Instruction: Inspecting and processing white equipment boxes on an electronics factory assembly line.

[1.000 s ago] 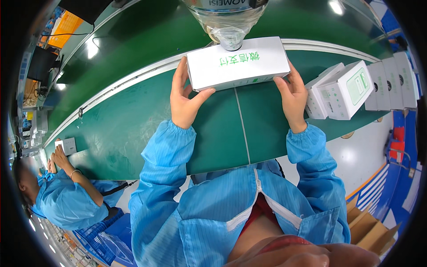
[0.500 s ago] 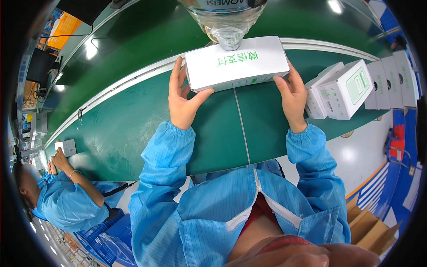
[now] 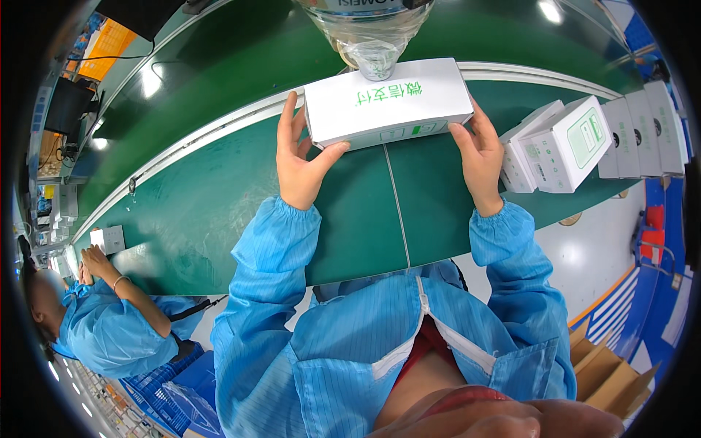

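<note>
Between my two hands is a long white carton [image 3: 391, 106] with green print, held up under a plastic-wrapped nozzle [image 3: 376, 60] that hangs from above and overlaps its far edge. My left hand [image 3: 303, 160] grips the carton's left end, thumb on the near lower edge and fingers along the side. On its right end my right hand [image 3: 480, 157] is closed, with the thumb at the near corner and the fingers mostly behind. The carton's printed near side is tilted a little toward me.
Two white cartons [image 3: 558, 146] lean together to the right on the green bench [image 3: 350, 219], with several more white cartons [image 3: 646, 135] beyond. At the far left a co-worker's hand [image 3: 98, 263] touches a white box [image 3: 108, 239]. An open brown carton [image 3: 606, 369] stands at lower right.
The carton has tipped slightly, so more of its near side shows. My hands keep nearly the same place. At the left, the co-worker's hands have shifted slightly.
</note>
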Demonstrator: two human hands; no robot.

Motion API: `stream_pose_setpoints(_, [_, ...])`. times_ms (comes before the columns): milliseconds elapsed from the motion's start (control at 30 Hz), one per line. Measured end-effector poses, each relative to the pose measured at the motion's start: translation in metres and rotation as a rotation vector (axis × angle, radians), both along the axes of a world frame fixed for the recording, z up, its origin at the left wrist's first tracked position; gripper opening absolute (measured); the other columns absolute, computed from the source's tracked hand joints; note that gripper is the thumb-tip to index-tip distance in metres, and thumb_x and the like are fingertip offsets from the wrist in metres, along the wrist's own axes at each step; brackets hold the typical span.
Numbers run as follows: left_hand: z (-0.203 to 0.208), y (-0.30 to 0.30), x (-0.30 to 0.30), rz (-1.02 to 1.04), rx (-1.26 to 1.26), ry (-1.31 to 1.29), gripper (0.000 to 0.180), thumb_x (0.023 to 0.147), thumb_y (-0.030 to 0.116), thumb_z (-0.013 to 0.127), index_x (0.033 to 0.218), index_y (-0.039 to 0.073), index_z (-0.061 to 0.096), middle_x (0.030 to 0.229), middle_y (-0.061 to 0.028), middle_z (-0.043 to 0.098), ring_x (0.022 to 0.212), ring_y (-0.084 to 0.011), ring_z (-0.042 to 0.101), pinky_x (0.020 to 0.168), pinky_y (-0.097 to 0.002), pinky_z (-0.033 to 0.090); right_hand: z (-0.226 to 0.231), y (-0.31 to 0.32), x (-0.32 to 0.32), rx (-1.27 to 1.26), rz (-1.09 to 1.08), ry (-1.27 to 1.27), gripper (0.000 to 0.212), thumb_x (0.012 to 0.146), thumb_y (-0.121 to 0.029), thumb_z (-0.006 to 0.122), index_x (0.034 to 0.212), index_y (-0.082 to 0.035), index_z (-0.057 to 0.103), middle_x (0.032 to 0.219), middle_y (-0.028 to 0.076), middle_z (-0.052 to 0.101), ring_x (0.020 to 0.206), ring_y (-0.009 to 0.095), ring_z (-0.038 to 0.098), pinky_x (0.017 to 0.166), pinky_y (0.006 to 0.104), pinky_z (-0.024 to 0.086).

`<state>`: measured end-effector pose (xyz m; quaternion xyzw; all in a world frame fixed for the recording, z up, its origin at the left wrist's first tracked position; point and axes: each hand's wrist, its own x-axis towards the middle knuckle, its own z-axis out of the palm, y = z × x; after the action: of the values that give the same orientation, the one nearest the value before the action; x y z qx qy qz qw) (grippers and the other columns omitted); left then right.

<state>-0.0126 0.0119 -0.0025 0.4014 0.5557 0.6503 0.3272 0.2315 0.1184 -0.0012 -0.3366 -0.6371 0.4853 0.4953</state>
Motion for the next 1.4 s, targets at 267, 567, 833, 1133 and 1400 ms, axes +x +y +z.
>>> stream_pose_setpoints(267, [0.0005,0.0004,0.0001,0.008,0.001,-0.016,0.102,0.069,0.008,0.081,0.152,0.008,0.020,0.140,-0.0203,0.047,0.127,-0.0286,0.050,0.103,-0.0422,0.042,0.0005,0.0004,-0.0005,-0.009,-0.002,0.014,0.050,0.092,-0.002,0.062,0.139,0.000,0.046,0.138,0.014,0.051,0.117,0.019,0.056,0.096,0.0293,0.050])
stream_pose_setpoints(567, [0.0023,0.0005,0.0015,0.010,-0.004,-0.021,0.102,0.069,0.008,0.081,0.152,0.008,0.020,0.140,-0.0204,0.047,0.127,-0.0284,0.049,0.103,-0.0425,0.040,0.0011,-0.0004,0.0001,-0.001,-0.003,0.008,0.050,0.092,-0.003,0.061,0.139,0.000,0.047,0.138,0.014,0.051,0.116,0.018,0.057,0.096,0.0291,0.050])
stream_pose_setpoints(833, [0.0007,0.0001,0.0003,0.011,-0.008,-0.008,0.102,0.069,0.007,0.080,0.152,0.010,0.021,0.141,-0.0206,0.046,0.131,-0.0291,0.046,0.104,-0.0446,0.040,0.0013,-0.0002,0.0005,0.015,-0.006,-0.002,0.049,0.092,-0.003,0.061,0.139,0.000,0.047,0.138,0.014,0.051,0.116,0.019,0.057,0.096,0.0294,0.050])
stream_pose_setpoints(1133, [0.0056,-0.0010,0.0025,-0.013,0.003,-0.043,0.103,0.069,0.005,0.079,0.152,0.007,0.019,0.140,-0.0209,0.046,0.127,-0.0284,0.049,0.103,-0.0407,0.044,0.0001,-0.0002,0.0026,0.038,-0.002,-0.012,0.048,0.092,-0.003,0.060,0.138,0.001,0.047,0.139,0.014,0.051,0.117,0.019,0.057,0.096,0.0289,0.050])
stream_pose_setpoints(1400, [0.0062,-0.0011,0.0023,-0.016,0.008,-0.029,0.103,0.068,0.004,0.079,0.152,0.007,0.019,0.140,-0.0207,0.046,0.126,-0.0284,0.050,0.103,-0.0406,0.044,0.0003,-0.0001,0.0045,0.026,0.005,-0.010,0.048,0.093,-0.004,0.060,0.138,0.002,0.047,0.139,0.014,0.051,0.115,0.019,0.058,0.095,0.0285,0.050])
